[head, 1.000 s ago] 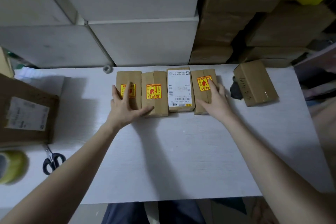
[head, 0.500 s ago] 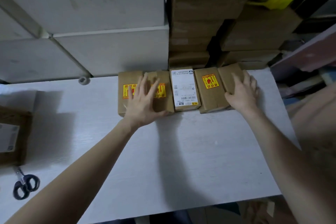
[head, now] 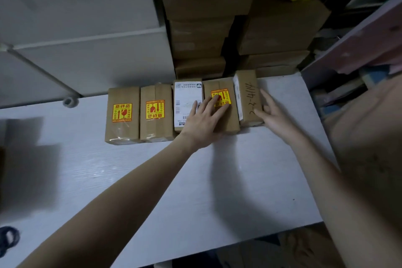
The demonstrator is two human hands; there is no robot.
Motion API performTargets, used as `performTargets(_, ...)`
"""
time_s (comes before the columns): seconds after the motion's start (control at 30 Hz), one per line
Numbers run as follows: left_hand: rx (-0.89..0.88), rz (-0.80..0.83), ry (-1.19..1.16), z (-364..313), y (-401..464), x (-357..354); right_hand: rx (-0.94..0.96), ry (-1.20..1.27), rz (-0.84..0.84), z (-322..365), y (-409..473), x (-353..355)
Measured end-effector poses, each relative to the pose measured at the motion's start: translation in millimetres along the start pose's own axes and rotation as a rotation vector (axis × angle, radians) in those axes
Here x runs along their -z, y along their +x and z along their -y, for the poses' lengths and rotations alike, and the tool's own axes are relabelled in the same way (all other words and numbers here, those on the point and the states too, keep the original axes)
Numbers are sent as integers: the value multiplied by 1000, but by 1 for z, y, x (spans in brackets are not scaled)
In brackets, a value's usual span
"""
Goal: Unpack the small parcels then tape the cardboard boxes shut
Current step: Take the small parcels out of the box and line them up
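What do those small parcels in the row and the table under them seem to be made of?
The parcels look like matte brown cardboard wrapped in glossy clear tape, judging by the sheen near their ends. The table seems to be a white laminate board with a faint wood-grain texture.

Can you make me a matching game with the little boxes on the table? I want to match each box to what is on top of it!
Things:
1. leftmost parcel
2. middle parcel
3. rightmost parcel
4. fourth parcel

What is on top:
A. handwritten numbers
B. the left hand, partly covering its yellow sticker
C. white shipping label
D. yellow sticker, nothing covering it

Pairs: 1-D, 2-C, 3-A, 4-B
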State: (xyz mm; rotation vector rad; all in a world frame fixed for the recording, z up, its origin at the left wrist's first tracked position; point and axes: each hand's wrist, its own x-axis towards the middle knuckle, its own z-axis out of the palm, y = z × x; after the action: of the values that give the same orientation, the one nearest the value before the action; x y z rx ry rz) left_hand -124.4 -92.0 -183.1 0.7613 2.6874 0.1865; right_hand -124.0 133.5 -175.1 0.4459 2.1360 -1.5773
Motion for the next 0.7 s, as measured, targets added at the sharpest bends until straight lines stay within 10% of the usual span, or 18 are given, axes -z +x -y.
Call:
performTargets(0.37,31,-21,27,-3,5,-3,90,-554,-287,11,15,-11)
performTargets(0.7,61,-57,-8,-4,2,-8,58,-187,-127,-19,9,9)
